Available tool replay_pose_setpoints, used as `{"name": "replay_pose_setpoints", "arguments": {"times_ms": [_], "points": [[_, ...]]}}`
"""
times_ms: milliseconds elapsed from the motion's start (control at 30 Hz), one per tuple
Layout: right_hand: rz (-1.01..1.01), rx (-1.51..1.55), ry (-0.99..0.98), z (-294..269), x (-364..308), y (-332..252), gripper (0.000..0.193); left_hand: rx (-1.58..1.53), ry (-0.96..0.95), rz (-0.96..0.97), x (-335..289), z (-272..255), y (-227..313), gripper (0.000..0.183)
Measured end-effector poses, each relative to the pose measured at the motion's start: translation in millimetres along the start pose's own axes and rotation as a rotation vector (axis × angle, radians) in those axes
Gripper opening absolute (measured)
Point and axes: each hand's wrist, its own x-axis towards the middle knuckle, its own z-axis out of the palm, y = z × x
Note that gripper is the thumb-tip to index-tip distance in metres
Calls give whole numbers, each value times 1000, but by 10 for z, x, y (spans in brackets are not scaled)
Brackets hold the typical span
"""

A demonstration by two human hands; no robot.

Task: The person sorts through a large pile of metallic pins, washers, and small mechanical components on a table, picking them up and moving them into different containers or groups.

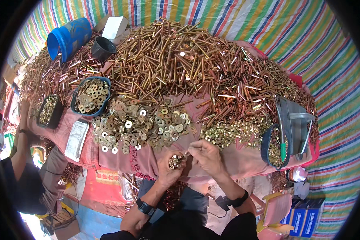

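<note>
Far ends of the metal bundle (pixel 175 161) hidden behind the left hand (pixel 166 169).

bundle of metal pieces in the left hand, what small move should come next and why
Probably bring the right hand across to the metal bundle: the left hand grips it with the round ends facing the camera, and the right hand's fingers are bent close beside it. Whether they hold a small part is too small to tell.

On my feed, the metal rods (pixel 164 60) at the far side look glossy, the metal washers (pixel 138 126) duller. The near bundle (pixel 175 162) shines like metal. I see matt cloth (pixel 116 162) and, far left, a smooth plastic bucket (pixel 78 32).
</note>
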Motion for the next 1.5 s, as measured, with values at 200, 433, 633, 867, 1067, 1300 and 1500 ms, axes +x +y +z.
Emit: {"name": "replay_pose_setpoints", "arguments": {"times_ms": [200,433,633,867,1067,1300,1500], "points": [[-656,-1040,382,-376,630,-91,15,241,67,109,10,23,-48,29],[-503,-1553,-40,-579,1247,-133,11,176,25,44,-6,-6,12,30],[-737,-1155,111,-690,1020,-202,10,243,62,98,14,32,4,30],[-254,20,93,-248,164,-189,31,307,92,111,30,60,25,28],[-353,-160,130,70,-32,-72,71,290,53,84,16,39,23,26],[-648,-501,129,85,-60,-47,61,295,61,86,18,27,15,29],[-790,-885,-47,86,-66,-119,41,405,45,322,52,14,80,35]]}}
